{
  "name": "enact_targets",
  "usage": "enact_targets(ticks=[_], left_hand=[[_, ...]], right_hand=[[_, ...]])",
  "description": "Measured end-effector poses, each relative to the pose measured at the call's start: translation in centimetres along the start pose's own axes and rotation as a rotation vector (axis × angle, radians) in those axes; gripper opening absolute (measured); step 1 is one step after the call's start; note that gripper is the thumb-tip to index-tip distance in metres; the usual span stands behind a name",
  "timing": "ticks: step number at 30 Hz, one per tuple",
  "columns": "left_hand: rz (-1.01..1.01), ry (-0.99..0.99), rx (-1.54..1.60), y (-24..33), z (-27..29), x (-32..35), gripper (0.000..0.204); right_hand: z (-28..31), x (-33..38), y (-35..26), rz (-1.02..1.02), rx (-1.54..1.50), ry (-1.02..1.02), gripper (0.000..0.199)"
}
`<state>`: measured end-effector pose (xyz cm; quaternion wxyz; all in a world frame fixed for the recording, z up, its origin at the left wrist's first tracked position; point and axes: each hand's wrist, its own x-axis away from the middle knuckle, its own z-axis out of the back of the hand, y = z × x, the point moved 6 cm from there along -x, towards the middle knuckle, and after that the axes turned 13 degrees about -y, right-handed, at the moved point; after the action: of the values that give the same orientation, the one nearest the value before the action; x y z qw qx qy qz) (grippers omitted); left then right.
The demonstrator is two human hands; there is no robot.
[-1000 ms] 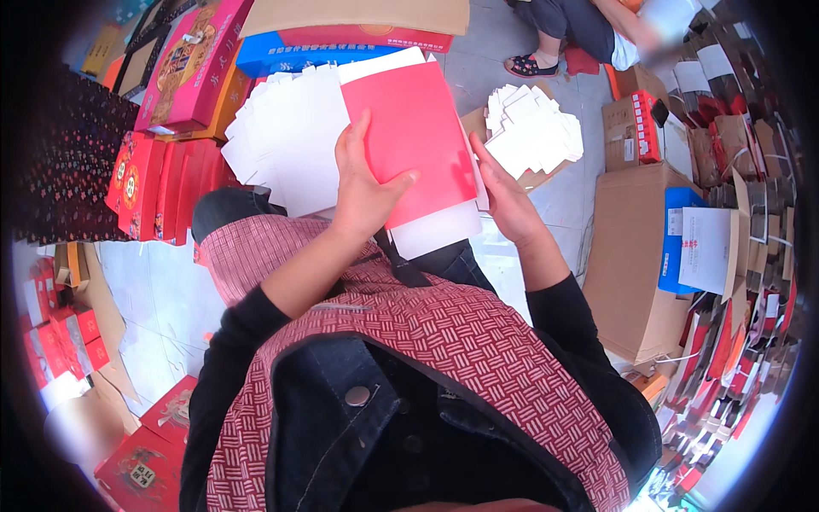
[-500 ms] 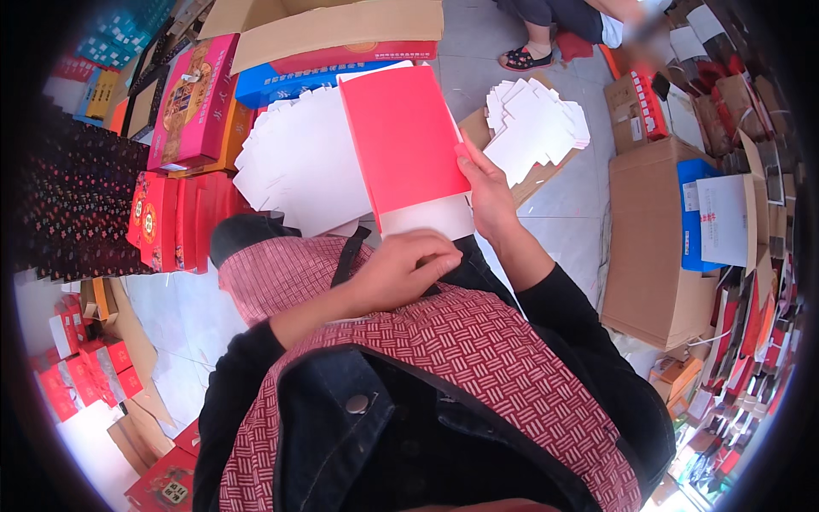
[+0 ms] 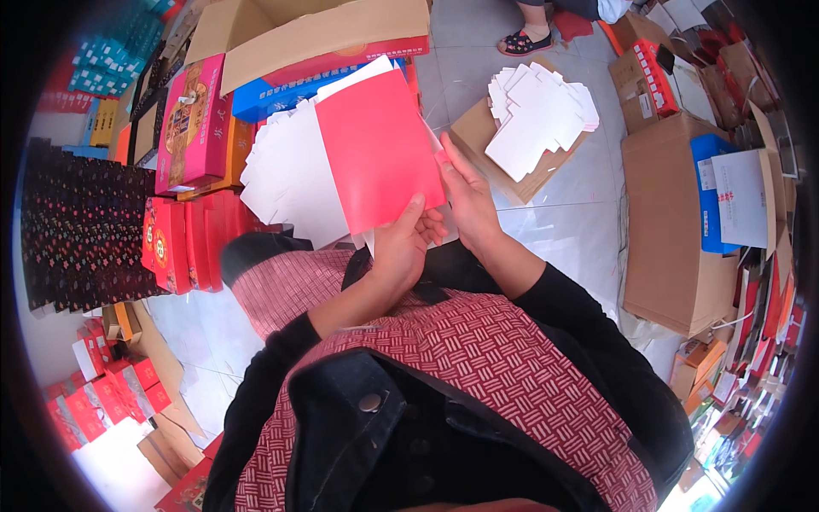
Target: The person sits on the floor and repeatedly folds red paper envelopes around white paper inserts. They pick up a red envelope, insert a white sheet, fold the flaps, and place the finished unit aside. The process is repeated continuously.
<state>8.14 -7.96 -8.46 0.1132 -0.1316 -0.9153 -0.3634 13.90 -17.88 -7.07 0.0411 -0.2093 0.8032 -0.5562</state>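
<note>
A red card sheet [image 3: 380,149] lies tilted over my lap, with white card showing past its upper edge and below its lower edge. My left hand [image 3: 405,239] is closed at the lower edge, thumb on the red face and fingers curled under. Along the right edge, my right hand [image 3: 467,192] grips the card between thumb and fingers. A fanned stack of white card blanks [image 3: 290,175] sits just left of the red card and partly under it.
Another white stack [image 3: 542,119] rests on flattened cardboard [image 3: 512,175] at the right. An open carton [image 3: 324,51] stands ahead. Red boxes [image 3: 175,243] and a pink box [image 3: 192,128] are at the left, a tall carton [image 3: 670,230] at the right. A person's foot [image 3: 525,43] is beyond.
My left hand has moved from below the card onto its lower edge. The red card has shifted left and tilted, covering more of the white part. My right hand still holds its right side.
</note>
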Motion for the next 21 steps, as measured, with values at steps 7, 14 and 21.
enact_targets(ticks=[7,14,21], left_hand=[[0.000,0.022,-0.033,0.0,-0.2,0.0,0.020],[0.039,-0.019,-0.035,-0.2,-0.8,-0.2,0.023],[0.022,-0.028,0.004,0.1,-0.6,0.1,0.023]], right_hand=[[0.1,-0.6,1.3,0.027,-0.049,-0.008,0.043],[-0.3,-0.4,1.4,-0.058,-0.025,0.025,0.045],[0.3,0.5,0.1,0.052,-0.081,-0.095,0.047]])
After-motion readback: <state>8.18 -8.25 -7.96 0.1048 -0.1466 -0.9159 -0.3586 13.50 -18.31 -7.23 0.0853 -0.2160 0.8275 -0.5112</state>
